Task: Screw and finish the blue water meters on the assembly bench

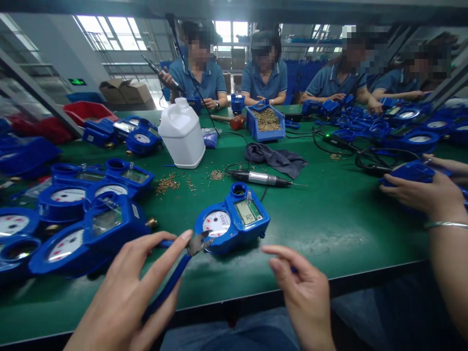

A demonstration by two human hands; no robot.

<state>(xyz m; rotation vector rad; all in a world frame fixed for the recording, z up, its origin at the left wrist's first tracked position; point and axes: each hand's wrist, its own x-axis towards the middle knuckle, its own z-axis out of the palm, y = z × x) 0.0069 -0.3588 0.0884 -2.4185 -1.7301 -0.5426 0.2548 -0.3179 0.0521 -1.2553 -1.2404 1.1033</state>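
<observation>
In the left fingers (166,265), blue-handled pliers (185,262)

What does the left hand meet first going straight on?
Probably the blue meter: the left hand leads with its pliers, whose tips overlap the near edge of the round dial in this view. Whether they touch is unclear from one angle.

The left hand (127,287) reaches forward and to the right, back turned up, its parted fingers bent in a grip. The right hand (305,292), well apart from it, shows its thumb side: index finger stretched leftward, thumb bent just below, the other fingers curled and partly hidden. Both hands are bare.
</observation>
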